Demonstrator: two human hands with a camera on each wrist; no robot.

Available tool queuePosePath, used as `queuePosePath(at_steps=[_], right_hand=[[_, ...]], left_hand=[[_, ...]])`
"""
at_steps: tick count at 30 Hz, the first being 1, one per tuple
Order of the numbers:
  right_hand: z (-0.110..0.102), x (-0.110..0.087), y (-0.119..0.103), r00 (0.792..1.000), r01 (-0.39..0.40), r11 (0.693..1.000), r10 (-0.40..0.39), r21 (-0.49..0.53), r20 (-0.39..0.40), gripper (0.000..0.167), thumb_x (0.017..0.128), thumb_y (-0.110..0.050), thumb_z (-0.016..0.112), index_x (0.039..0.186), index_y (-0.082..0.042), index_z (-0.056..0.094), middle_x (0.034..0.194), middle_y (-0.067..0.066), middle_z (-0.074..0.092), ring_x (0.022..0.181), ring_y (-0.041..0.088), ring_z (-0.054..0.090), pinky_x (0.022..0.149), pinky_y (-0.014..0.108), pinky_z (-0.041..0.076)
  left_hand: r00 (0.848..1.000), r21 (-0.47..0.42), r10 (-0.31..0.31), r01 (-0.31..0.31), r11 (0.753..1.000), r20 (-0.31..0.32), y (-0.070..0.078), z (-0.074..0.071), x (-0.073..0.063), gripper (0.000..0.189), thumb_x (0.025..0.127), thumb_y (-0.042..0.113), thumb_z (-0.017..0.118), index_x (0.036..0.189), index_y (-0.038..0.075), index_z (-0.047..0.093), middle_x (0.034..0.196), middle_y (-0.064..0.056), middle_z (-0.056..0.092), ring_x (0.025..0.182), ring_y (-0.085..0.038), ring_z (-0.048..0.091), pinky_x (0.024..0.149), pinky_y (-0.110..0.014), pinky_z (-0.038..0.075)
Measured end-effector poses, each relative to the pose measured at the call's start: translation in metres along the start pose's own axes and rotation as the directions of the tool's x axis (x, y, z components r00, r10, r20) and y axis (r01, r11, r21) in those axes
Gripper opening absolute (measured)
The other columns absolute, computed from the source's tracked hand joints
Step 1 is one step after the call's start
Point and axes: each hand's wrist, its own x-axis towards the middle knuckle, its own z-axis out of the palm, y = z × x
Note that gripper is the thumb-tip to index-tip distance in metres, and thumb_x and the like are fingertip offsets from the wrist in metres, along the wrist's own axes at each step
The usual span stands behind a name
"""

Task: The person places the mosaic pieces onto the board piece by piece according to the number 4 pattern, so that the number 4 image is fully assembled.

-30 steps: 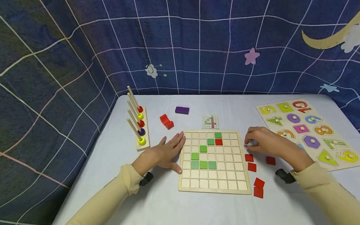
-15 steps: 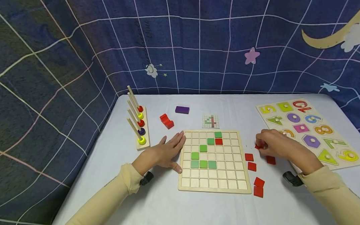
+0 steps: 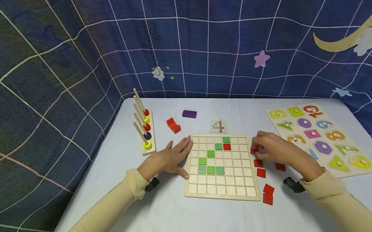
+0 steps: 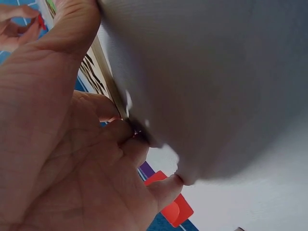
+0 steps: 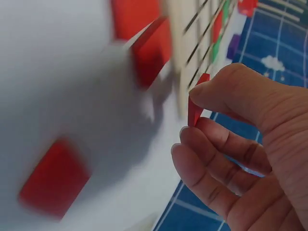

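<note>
A wooden grid board (image 3: 232, 190) lies mid-table, with several green tiles (image 3: 211, 170) and one red tile (image 3: 227, 147) set in its squares. Fingers spread, my left hand (image 3: 173, 159) rests against the board's left edge. Just off the right edge, my right hand (image 3: 278, 147) pinches a red square tile (image 5: 195, 103) between thumb and fingers, as the right wrist view shows. Below that hand, several loose red tiles (image 3: 261, 173) lie on the white cloth. Behind the board lies a small pattern card (image 3: 218, 126) printed with a green and red grid.
At the left stands a peg stacker (image 3: 152, 142) with upright rods and coloured beads. A red curved block (image 3: 173, 125) and a purple block (image 3: 189, 114) lie behind my left hand. A number and shape puzzle board (image 3: 355, 154) lies at the right, partly behind my right forearm.
My right hand first moved right to a red tile by the puzzle board, then came back left to the grid board's edge with that tile pinched. My left hand has stayed in place.
</note>
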Motion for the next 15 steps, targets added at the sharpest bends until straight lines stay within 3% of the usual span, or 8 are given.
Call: queuePosePath(at_steps=[5,10,15], right_hand=[[0.006,0.012,-0.018,0.996,0.092,0.996,-0.092,0.007,0.006,0.014,0.089,-0.004,0.081,0.094,-0.013,0.072,0.091,0.000,0.061,0.081,0.012,0.056,0.070,0.026,0.053],[0.018,0.027,-0.032,0.979,0.203,0.979,-0.203,0.010,-0.012,0.015,0.088,0.000,0.080,0.091,-0.012,0.072,0.088,0.000,0.060,0.079,0.010,0.052,0.069,0.022,0.048],[0.031,0.042,-0.041,0.964,0.266,0.964,-0.266,-0.013,-0.011,0.011,0.092,0.000,0.078,0.092,-0.010,0.075,0.089,0.000,0.061,0.080,0.008,0.049,0.069,0.022,0.046]], left_hand=[[1.000,-0.001,0.004,-0.004,1.000,-0.006,-0.001,0.001,0.001,0.128,0.089,0.067,0.074,0.173,0.010,-0.004,0.182,-0.008,-0.016,0.171,-0.024,-0.007,0.138,-0.059,0.006],[1.000,-0.007,0.008,-0.008,1.000,-0.003,-0.001,0.001,0.001,0.127,0.089,0.066,0.074,0.173,0.010,-0.004,0.182,-0.008,-0.016,0.171,-0.024,-0.007,0.138,-0.059,0.006],[1.000,-0.011,0.006,-0.006,1.000,-0.008,-0.001,0.001,0.001,0.128,0.089,0.066,0.075,0.173,0.010,-0.003,0.182,-0.008,-0.015,0.171,-0.024,-0.007,0.138,-0.059,0.006]])
